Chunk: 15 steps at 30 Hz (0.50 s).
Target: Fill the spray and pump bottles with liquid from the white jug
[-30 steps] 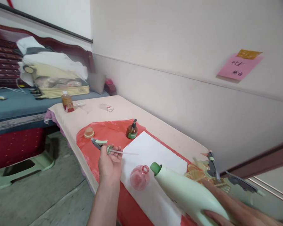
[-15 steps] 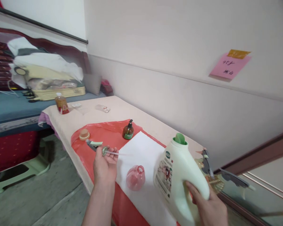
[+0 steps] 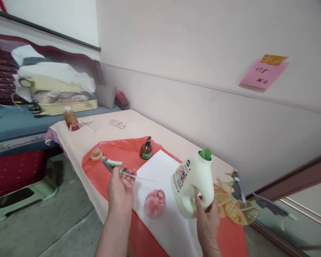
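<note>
Here, right fingers [image 3: 199,207] around jug handle [image 3: 209,185]

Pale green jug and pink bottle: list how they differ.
The jug is opaque, the pink bottle see-through. The jug is larger, with a handle; the bottle is squat and round. The right hand holds the jug; the bottle rests on the white sheet. Both have narrow necks.

- One camera, worn on the head, looks forward and down across the table [image 3: 139,123].
- The left hand [image 3: 122,186] and right hand [image 3: 207,223] are near it, seen from above, low in view.
- It faces the wall [image 3: 176,53] at a slant, so the table runs away toward the upper left.
- The bed [image 3: 18,123] lies farthest, seemingly a little soft in focus; floor [image 3: 56,221] shows lower left.
</note>
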Available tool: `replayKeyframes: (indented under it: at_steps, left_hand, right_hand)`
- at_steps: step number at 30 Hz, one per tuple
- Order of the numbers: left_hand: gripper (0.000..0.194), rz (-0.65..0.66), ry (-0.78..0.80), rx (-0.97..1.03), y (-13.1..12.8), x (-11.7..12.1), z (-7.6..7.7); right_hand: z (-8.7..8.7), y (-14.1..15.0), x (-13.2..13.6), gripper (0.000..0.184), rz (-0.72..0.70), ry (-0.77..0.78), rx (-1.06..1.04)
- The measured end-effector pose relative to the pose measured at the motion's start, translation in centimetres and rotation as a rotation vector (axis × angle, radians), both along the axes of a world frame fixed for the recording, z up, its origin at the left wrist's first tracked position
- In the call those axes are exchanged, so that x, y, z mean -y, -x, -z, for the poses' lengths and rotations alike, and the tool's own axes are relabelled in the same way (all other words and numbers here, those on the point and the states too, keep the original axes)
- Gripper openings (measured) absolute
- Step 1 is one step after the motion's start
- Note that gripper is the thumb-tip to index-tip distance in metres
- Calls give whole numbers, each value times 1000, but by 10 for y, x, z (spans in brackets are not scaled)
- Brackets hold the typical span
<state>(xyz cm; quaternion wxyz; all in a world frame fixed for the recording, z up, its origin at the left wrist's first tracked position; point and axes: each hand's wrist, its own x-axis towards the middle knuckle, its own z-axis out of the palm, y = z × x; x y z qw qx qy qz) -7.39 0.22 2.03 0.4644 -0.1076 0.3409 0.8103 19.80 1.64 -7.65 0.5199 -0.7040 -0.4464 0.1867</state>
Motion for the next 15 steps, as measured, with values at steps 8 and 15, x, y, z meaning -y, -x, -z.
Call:
replayKeyframes:
  at_steps: [8,15]
  left_hand:
    - [12,44,55,-469,-24,2,0]
    - [13,149,181,-826,-38,5,0]
  right_hand:
    - [26,19,65,64,-186,19,21]
    - [51,65,65,72,-532,33,182]
